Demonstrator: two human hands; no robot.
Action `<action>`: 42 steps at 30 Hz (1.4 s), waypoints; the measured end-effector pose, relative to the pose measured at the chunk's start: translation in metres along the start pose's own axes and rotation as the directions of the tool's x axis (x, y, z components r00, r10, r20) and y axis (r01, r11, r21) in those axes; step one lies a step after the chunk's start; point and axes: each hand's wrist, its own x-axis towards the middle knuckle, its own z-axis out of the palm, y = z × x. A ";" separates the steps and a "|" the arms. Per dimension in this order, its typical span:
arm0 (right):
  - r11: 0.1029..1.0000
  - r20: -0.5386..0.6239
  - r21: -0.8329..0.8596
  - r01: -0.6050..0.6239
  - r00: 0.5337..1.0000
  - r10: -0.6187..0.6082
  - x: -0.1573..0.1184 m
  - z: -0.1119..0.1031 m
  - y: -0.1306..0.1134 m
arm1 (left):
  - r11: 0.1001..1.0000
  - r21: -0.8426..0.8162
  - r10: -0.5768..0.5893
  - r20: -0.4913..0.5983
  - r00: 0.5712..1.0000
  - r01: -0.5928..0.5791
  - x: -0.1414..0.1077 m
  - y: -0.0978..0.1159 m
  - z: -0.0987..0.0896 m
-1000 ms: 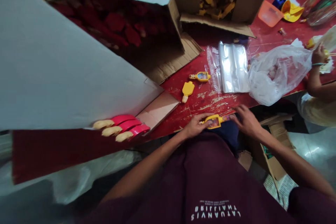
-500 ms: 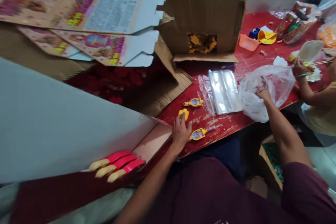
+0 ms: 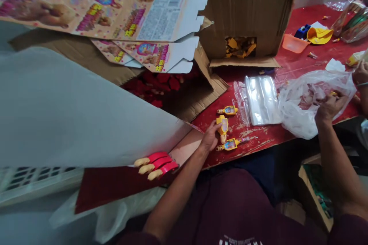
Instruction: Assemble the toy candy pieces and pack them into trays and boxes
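Note:
My left hand [image 3: 210,137] grips a yellow plastic toy [image 3: 223,124] with a picture window and a tan end, held upright in the view just over the red table. Two similar yellow toys lie beside it, one above [image 3: 230,110] and one below [image 3: 230,144]; the lower one has a small clear-wrapped piece at its right end. My right hand [image 3: 330,107] is at a translucent plastic bag [image 3: 301,122], its fingers closed. A speck of yellow shows at its fingertips, too small to name. Between the hands lies a stack of clear plastic sleeves [image 3: 263,101].
A cardboard box [image 3: 244,19] with yellow parts in its opening stands behind. At left, printed cartons [image 3: 166,57] rest over an open box of red parts [image 3: 172,84]. Red toys with tan ends [image 3: 158,164] lie nearby. A co-worker's hand [image 3: 360,71] is at far right.
My left hand has lifted and turned the yellow toy, so its picture window now shows. My right hand has moved rightward across the plastic bag. The camera view has shifted left.

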 end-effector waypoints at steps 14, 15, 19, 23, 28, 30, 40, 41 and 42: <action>0.902 0.455 -0.028 0.432 0.809 -0.373 -0.120 0.114 -0.098 | 0.961 0.247 -0.004 0.456 0.890 -0.122 -0.124 0.059 0.020; 0.874 0.471 -0.044 0.483 0.782 -0.409 -0.122 0.117 -0.101 | 0.946 0.280 0.016 0.471 0.882 -0.166 -0.129 0.060 0.016; 0.813 0.548 -0.040 0.581 0.693 -0.468 -0.132 0.128 -0.110 | 0.913 0.291 0.088 0.542 0.836 -0.286 -0.142 0.057 0.007; 0.736 0.572 -0.033 0.676 0.617 -0.541 -0.144 0.137 -0.110 | 0.907 0.316 0.054 0.571 0.819 -0.280 -0.149 0.052 0.006; 0.642 0.595 -0.108 0.759 0.567 -0.570 -0.161 0.141 -0.099 | 0.841 0.395 0.074 0.592 0.803 -0.369 -0.159 0.046 0.005; 0.612 0.588 -0.140 0.778 0.563 -0.581 -0.168 0.141 -0.093 | 0.816 0.427 0.082 0.582 0.809 -0.390 -0.162 0.041 0.005; 0.641 0.576 -0.162 0.750 0.600 -0.556 -0.189 0.141 -0.082 | 0.835 0.367 0.070 0.667 0.742 -0.409 -0.158 0.028 0.003; 0.660 0.591 -0.145 0.737 0.599 -0.540 -0.188 0.141 -0.083 | 0.840 0.360 0.065 0.678 0.733 -0.407 -0.157 0.027 0.003; 0.674 0.604 -0.128 0.728 0.596 -0.529 -0.188 0.140 -0.083 | 0.847 0.350 0.058 0.686 0.726 -0.399 -0.156 0.027 0.002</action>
